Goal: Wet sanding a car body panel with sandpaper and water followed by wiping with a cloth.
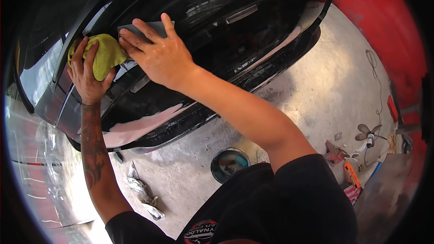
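My left hand grips a bunched yellow-green cloth against the glossy black car panel, near its left edge. Just to its right my right hand lies flat with fingers spread over a thin dark grey sheet, which is partly hidden beneath it. The panel has a recessed slot below the hands and pale pink patches along its lower edge.
A black bucket with liquid and a teal item stands on the concrete floor below. Crumpled plastic lies left of it. At right are a small fan, a cord, an orange item and a red surface.
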`<action>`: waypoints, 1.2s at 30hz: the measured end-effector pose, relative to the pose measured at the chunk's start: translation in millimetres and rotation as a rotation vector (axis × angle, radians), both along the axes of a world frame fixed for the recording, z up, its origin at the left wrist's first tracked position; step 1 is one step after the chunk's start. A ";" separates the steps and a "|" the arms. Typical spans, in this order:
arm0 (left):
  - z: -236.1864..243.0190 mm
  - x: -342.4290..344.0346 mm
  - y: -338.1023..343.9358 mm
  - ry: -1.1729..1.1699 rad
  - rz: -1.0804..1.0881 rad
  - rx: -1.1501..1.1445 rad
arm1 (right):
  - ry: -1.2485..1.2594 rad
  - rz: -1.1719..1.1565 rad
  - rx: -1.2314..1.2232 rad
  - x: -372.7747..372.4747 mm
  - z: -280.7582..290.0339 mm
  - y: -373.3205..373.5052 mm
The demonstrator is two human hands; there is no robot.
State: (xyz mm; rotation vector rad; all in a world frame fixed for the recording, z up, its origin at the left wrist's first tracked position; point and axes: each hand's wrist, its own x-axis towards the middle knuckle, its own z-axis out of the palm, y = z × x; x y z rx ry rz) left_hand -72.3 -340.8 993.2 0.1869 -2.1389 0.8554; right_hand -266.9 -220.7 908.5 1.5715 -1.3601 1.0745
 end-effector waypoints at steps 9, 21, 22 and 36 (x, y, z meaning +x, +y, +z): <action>3.6 -7.7 3.8 0.010 -0.002 -0.002 | -0.245 -0.265 -0.064 -69.9 21.8 21.5; 3.2 -5.2 5.1 0.019 0.009 -0.006 | -0.319 -0.398 0.050 -125.7 12.2 58.1; 4.5 -3.3 6.8 0.013 0.016 -0.006 | -0.349 -0.388 -0.012 -114.3 11.2 51.5; 3.9 -7.2 5.0 0.009 0.002 0.000 | -0.286 -0.386 0.046 -104.4 -23.2 73.8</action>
